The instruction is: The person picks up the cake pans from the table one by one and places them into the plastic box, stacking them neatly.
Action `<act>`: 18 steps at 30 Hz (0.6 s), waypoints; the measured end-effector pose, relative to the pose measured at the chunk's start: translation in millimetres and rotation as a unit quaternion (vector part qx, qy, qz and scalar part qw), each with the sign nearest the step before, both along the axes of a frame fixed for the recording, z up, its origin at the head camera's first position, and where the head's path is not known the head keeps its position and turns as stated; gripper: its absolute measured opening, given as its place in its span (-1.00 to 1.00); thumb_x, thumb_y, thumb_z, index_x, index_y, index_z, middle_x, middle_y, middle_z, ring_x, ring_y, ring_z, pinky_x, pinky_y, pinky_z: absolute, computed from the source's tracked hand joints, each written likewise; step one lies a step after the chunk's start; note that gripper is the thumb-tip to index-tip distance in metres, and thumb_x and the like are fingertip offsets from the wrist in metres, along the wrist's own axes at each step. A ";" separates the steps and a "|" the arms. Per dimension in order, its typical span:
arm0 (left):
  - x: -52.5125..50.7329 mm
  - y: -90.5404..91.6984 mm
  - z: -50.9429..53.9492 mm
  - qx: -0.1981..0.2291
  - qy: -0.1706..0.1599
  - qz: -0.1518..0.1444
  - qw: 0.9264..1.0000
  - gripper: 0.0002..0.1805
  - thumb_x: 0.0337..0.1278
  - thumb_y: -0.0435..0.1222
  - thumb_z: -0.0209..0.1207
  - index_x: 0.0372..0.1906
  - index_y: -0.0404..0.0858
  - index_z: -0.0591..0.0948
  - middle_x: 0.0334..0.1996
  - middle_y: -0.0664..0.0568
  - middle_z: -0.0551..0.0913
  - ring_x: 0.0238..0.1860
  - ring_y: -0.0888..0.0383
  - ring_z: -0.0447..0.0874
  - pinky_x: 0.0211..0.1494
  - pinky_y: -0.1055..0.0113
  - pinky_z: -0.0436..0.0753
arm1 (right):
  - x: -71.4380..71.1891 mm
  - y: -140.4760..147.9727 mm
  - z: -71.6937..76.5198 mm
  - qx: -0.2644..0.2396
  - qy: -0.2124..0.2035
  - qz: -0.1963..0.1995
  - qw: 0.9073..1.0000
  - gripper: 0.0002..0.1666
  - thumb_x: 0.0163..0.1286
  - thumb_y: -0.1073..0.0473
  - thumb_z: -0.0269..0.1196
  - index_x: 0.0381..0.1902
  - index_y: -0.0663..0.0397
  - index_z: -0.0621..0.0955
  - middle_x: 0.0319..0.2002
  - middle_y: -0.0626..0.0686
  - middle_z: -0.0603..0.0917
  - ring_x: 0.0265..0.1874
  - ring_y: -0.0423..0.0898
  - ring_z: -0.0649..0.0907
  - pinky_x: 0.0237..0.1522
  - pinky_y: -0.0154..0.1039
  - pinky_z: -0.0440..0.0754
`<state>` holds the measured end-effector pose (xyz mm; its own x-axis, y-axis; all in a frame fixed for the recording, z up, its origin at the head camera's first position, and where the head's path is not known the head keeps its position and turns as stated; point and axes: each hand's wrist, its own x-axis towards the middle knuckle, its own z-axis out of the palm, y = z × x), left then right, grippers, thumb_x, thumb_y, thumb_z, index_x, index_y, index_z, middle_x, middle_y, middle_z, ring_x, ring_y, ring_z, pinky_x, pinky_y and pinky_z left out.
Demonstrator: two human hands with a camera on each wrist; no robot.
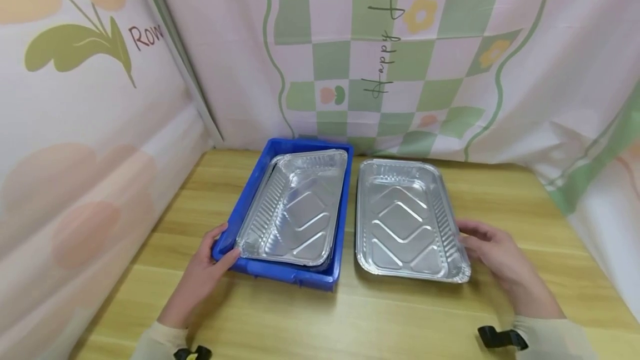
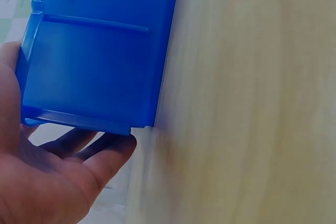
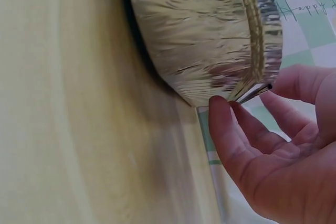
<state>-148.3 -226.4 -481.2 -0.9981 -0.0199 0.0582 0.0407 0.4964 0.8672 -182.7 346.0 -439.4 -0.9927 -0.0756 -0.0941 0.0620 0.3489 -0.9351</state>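
A blue plastic bin stands on the table with a foil tray lying slightly askew inside it. My left hand holds the bin's near left corner, thumb over the rim and fingers against the outer wall. To the right of the bin, another rectangular foil tray rests on the table, embossed with zigzag ridges. My right hand pinches its right rim, thumb above and fingers below. In the right wrist view that hand is at the corner of the crinkled foil side.
The wooden table runs beneath both. A patterned curtain hangs close behind the bin and tray, and a printed cloth wall borders the left. Black straps are on both wrists.
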 end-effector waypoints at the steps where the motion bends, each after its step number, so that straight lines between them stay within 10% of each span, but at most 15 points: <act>1: -0.1 0.1 -0.5 0.006 0.003 -0.004 1.000 -0.25 0.30 -0.02 0.22 0.49 -0.05 0.17 0.31 -0.30 0.39 0.27 -0.18 0.39 0.29 -0.12 0.36 | 0.3 0.2 -1.1 -0.001 0.000 0.001 1.000 -0.32 0.44 0.18 0.22 0.36 0.44 0.28 0.14 0.14 0.56 -0.08 -0.13 0.66 -0.08 -0.25 0.65; 8: -0.7 0.4 -4.7 0.062 0.012 -0.037 0.997 -0.30 0.39 -0.17 0.16 0.51 -0.02 0.15 0.45 -0.28 0.16 0.40 -0.20 0.17 0.39 -0.12 0.19 | 1.2 -0.7 -9.9 -0.009 -0.003 0.005 1.000 -0.32 0.43 0.23 0.21 0.36 0.46 0.26 0.17 0.27 0.52 -0.10 -0.11 0.67 -0.08 -0.23 0.65; 18: -3.0 -3.3 -7.7 0.080 0.001 -0.062 0.995 -0.34 0.42 -0.18 0.12 0.50 -0.01 0.16 0.49 -0.28 0.07 0.43 -0.18 0.08 0.38 0.07 0.18 | 3.1 2.6 -17.7 -0.092 -0.015 -0.021 0.995 -0.48 0.37 0.31 0.26 0.26 0.32 0.47 -0.09 -0.10 0.67 -0.19 -0.14 0.69 -0.17 -0.24 0.68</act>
<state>-151.3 -229.7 -488.9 -0.9934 0.0944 0.0659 0.0945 0.3422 0.9349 -179.5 348.6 -457.0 -0.9923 -0.0530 -0.1116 0.1012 0.1686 -0.9805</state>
